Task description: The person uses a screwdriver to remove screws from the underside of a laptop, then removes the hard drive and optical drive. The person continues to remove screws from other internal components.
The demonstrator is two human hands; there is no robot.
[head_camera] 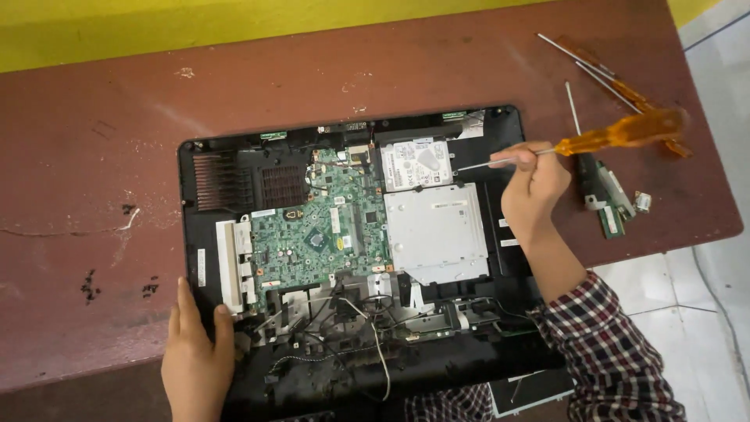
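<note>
An opened black laptop base (205, 205) lies on a worn brown table (94, 141). Inside it sit a green motherboard (316, 234), a small silver hard drive (418, 164) and a silver optical drive (433, 230). My right hand (535, 184) grips a screwdriver with an orange handle (625, 131) by its metal shaft, the tip pointing at the hard drive's right edge. My left hand (195, 355) rests on the laptop's near left corner, thumb on the case edge, holding nothing.
More orange-handled screwdrivers (617, 82) lie at the table's far right. A green memory module and small parts (613, 199) sit beside the laptop's right side. Loose black and white cables (367, 336) run along the near edge. Tiled floor (703, 297) lies to the right.
</note>
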